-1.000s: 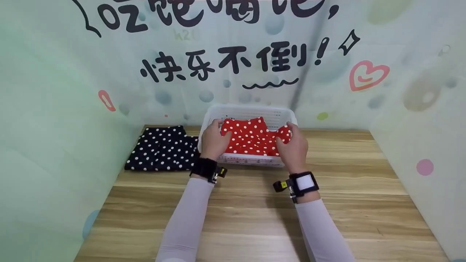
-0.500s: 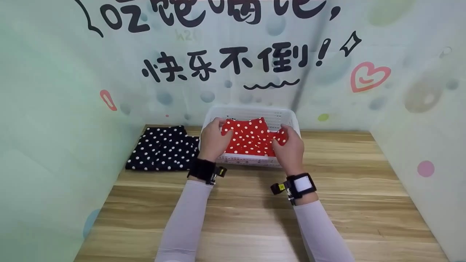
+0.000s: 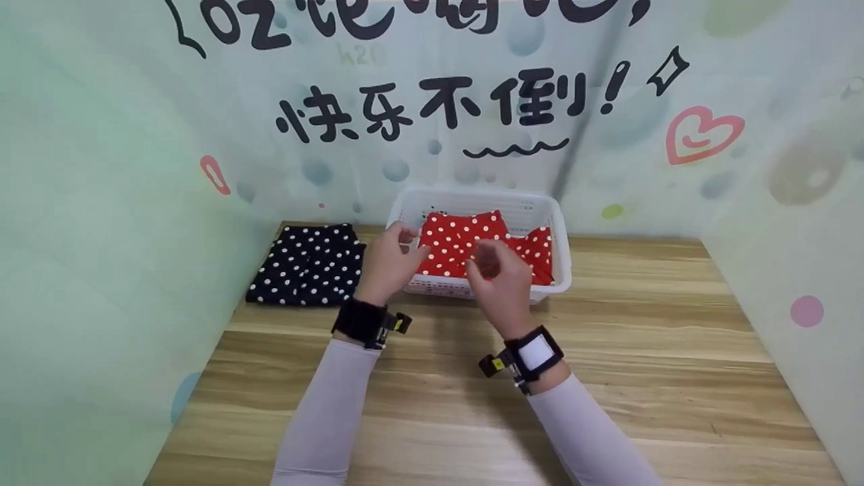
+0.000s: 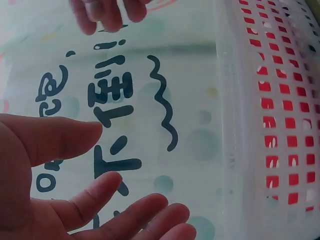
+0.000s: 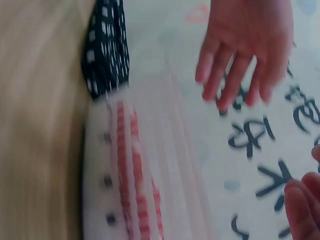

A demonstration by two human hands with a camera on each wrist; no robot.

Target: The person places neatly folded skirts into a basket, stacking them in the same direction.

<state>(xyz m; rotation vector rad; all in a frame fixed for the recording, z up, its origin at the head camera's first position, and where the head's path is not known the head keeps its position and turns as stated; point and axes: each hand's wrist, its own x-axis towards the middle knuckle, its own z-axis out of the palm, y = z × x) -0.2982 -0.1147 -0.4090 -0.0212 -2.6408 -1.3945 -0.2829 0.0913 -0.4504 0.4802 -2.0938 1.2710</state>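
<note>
Now both hands (image 3: 387, 266) (image 3: 506, 291), fingers loose, have released the red cloth (image 3: 449, 236) inside the basket (image 3: 562, 266).

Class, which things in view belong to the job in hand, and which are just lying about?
Seemingly in the job:
left hand, empty
right hand, empty
red dotted cloth
white basket holding it

Apparently lying about or background:
black dotted cloth beside the basket
printed backdrop

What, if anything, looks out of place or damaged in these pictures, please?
Nothing looks spilled or damaged. Only one small oddity: the red dotted cloth in the white basket has an uneven far edge, with a notch toward the right instead of a straight line.
</note>
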